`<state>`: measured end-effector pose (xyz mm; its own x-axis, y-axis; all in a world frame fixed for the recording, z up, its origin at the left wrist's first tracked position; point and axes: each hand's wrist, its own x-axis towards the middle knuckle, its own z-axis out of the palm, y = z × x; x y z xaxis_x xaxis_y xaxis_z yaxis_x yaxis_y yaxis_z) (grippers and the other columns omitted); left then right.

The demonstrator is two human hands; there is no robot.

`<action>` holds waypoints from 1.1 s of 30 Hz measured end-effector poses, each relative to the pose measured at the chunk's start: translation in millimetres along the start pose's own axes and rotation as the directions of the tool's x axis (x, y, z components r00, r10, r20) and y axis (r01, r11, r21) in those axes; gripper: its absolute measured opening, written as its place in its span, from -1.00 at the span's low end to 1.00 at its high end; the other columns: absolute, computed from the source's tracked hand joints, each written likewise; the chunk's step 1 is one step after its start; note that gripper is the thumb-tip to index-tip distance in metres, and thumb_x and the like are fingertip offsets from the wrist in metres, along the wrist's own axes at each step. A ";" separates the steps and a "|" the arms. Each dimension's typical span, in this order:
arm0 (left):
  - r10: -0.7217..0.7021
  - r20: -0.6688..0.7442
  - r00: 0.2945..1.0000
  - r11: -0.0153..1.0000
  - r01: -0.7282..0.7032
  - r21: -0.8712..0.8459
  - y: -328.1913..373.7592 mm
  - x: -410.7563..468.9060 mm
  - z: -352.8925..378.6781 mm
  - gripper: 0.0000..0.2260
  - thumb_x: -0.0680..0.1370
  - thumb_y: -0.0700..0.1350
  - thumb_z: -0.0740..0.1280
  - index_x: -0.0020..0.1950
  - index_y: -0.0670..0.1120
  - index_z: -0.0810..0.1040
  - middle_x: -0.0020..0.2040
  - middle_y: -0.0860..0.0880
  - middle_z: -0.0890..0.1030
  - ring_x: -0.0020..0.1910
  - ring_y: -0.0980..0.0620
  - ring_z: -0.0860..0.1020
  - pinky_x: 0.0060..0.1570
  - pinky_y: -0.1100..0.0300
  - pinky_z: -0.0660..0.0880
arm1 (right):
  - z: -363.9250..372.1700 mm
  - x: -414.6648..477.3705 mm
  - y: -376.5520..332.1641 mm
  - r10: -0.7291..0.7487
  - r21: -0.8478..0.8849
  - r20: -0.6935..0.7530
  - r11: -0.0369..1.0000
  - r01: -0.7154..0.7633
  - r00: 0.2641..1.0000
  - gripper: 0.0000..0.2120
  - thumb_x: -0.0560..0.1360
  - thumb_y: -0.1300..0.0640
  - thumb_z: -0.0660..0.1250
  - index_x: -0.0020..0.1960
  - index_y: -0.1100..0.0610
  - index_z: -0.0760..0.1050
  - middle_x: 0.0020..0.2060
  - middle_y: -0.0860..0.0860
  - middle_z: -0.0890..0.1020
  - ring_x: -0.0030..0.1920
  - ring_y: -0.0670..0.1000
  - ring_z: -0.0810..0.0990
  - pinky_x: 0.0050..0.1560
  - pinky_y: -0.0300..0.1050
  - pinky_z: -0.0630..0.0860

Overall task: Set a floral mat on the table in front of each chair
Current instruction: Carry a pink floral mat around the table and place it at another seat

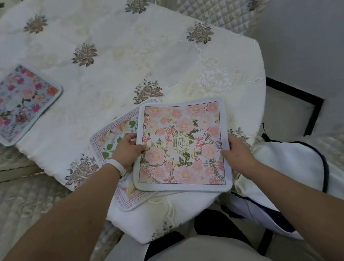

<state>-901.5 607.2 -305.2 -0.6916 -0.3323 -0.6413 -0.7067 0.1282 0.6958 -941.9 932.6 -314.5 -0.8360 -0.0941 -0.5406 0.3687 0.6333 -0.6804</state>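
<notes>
A pink floral mat marked "GARDEN" (181, 148) lies on top of a second floral mat with a lettered border (110, 139) near the table's front corner. My left hand (127, 150) grips the pink mat's left edge, thumb on top. Its right edge is held by my right hand (237, 153). A third mat, pale blue with bright pink and orange flowers (18, 103), lies flat at the table's left edge. The table (120, 58) wears a cream cloth with embroidered brown flowers.
A quilted chair back (219, 5) stands behind the table at the far right. A white bag with dark trim (294, 174) sits to the right of my right arm. Cream padded chair seats lie at the left (18, 204).
</notes>
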 end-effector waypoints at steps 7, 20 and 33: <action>0.010 -0.065 0.998 1.000 -0.012 -0.028 -4.4 -11.9 25.3 -0.74 0.50 -0.23 0.41 0.15 -0.07 0.49 -0.04 -0.10 0.62 -0.13 -0.13 0.60 -0.16 0.03 0.58 | -9.3 15.6 -12.7 0.011 0.052 -0.073 0.999 -0.007 0.997 -0.75 0.50 0.27 0.20 0.14 0.04 0.40 -0.12 -0.01 0.57 -0.22 0.01 0.53 -0.29 -0.13 0.44; -0.005 -0.344 0.939 0.962 -0.089 -0.258 -24.3 -66.8 -13.1 -0.80 0.52 -0.22 0.39 0.12 -0.07 0.55 0.01 -0.12 0.66 -0.02 -0.16 0.64 0.05 -0.15 0.58 | 6.6 17.3 -74.1 -0.151 0.118 0.095 0.983 0.139 0.984 -0.80 0.54 0.27 0.22 0.12 0.08 0.42 -0.08 0.13 0.59 -0.29 0.05 0.53 -0.43 -0.15 0.47; -0.150 -0.635 0.758 0.852 -0.227 -0.473 -78.5 -172.8 -82.0 -0.89 0.54 -0.25 0.37 -0.01 -0.06 0.53 -0.02 -0.12 0.65 0.00 -0.18 0.64 0.03 -0.15 0.58 | 85.8 -20.2 -161.5 -0.339 0.091 0.360 0.940 0.329 0.869 -0.78 0.55 0.25 0.22 0.15 0.02 0.42 -0.04 -0.02 0.59 -0.13 0.01 0.58 -0.27 -0.12 0.48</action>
<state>-714.3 578.0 -222.5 -0.3234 -0.8642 -0.3854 -0.3744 -0.2572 0.8909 -949.7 766.4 -236.1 -0.7054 -0.5731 -0.4171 0.1080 0.4947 -0.8623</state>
